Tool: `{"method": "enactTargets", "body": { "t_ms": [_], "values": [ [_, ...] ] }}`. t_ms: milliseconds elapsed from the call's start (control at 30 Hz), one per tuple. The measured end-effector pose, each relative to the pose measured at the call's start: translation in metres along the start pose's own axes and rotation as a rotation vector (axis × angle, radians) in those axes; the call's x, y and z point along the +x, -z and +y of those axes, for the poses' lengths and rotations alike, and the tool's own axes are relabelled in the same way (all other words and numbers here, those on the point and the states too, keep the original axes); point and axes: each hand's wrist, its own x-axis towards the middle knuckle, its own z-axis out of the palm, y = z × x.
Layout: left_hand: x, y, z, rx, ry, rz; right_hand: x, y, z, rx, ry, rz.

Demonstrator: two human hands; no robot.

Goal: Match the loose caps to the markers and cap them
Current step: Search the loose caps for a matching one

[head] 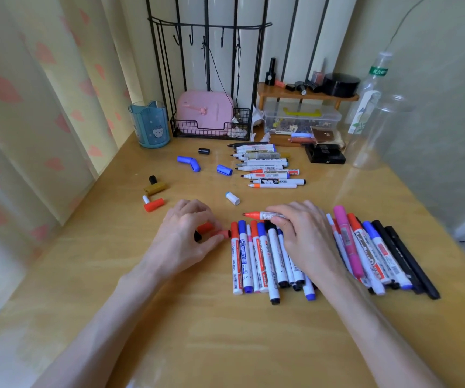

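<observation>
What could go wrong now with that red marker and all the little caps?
1. The right hand holds the red marker with its tip bare, pointing toward the left hand; ink might smear on it or the desk.
2. The left hand pinches a red cap, with a second red cap beside it; the wrong one might not fit.
3. The right hand lies over the capped markers and might nudge them rolling.
</observation>
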Motion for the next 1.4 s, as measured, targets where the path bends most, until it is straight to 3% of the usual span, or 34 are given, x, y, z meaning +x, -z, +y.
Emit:
{"method": "enactTargets", "body": {
  "t_ms": [200, 400, 567, 733, 1400],
  "values": [
    [0.001, 0.002, -0.002, 0.005, 0.095, 0.079, 0.0, 0.003, 0.0, 0.023, -0.016, -0.018],
    [0.002, -0.003, -0.009, 0.117, 0.404, 0.013, 0.0, 0.002, 0.0, 0.033, -0.011, -0.003],
    [0.003, -0.001, -0.001, -0.068, 0.259, 0.108, 0.0, 0.003, 0.002, 0.032, 0.003, 0.046],
    [0.003, 0.004, 0.015, -0.267, 0.172, 0.07, -0.001, 0.004, 0.001, 0.052, 0.046, 0.086],
    [-0.001, 0.002, 0.024, -0.389, 0.102, 0.041, -0.008, -0.005, -0.011, 0.107, 0.2, 0.061]
  ]
}}
